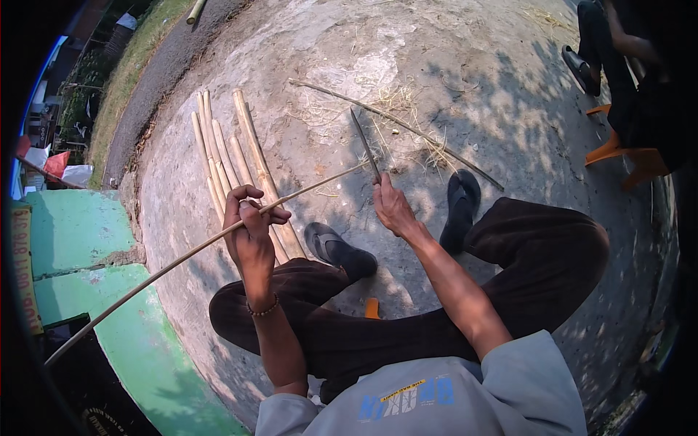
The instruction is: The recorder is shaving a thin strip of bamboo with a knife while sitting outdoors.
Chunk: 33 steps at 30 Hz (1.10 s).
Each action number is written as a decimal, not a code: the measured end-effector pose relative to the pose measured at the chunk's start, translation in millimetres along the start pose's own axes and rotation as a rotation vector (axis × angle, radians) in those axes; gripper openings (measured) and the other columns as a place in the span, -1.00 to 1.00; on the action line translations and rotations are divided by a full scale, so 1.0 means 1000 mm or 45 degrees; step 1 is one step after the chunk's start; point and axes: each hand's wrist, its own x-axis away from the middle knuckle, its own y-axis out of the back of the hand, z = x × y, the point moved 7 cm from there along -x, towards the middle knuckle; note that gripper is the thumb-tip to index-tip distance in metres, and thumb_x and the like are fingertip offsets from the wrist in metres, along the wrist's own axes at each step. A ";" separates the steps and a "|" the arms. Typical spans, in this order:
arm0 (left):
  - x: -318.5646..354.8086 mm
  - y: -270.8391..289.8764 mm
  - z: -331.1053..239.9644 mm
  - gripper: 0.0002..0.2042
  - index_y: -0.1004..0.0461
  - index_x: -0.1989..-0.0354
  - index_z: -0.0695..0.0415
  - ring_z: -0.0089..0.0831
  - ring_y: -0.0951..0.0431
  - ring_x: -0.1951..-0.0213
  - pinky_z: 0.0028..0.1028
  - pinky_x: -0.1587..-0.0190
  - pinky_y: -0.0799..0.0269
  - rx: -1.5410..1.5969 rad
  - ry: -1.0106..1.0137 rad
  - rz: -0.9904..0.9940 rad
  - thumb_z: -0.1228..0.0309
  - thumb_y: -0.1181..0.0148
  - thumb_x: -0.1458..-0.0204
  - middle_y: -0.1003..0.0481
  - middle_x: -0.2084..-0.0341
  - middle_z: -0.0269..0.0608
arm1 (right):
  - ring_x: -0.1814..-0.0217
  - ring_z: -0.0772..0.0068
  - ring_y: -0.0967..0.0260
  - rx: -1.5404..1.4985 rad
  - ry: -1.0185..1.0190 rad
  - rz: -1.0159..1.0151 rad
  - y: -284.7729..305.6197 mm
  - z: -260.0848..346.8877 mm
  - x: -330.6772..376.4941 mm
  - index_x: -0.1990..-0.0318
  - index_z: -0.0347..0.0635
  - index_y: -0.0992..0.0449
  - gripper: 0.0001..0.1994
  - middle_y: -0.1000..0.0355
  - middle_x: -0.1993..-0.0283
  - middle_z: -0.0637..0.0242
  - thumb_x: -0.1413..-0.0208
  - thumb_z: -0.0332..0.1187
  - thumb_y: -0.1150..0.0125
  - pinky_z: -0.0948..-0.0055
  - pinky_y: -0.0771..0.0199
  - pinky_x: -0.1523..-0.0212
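My left hand, with a beaded bracelet at the wrist, grips a long thin bamboo stick between thumb and fingers. The stick slants from the lower left up to the right, and its far end comes close to a knife. That knife has a long dark blade pointing up and away; my right hand is closed around its handle, which the fingers mostly hide. Whether blade and stick touch, I cannot tell. Pale shavings lie on the ground beyond the blade.
Several bamboo poles lie left of my left foot. Another thin stick crosses the ground ahead. A person is at the upper right by an orange stool. A green painted ledge borders the left.
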 end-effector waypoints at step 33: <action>-0.001 0.015 0.016 -0.78 -0.23 0.35 0.26 -0.34 -0.55 0.60 -0.46 0.51 -0.52 0.125 -0.006 -0.122 0.43 0.29 -0.31 -0.26 0.54 -0.26 | 0.22 -0.31 -0.46 0.280 -0.282 0.325 -0.057 -0.087 0.018 -0.03 -0.43 -0.20 -0.65 -0.47 0.35 -0.25 -0.18 -0.37 0.01 -0.14 -0.43 0.22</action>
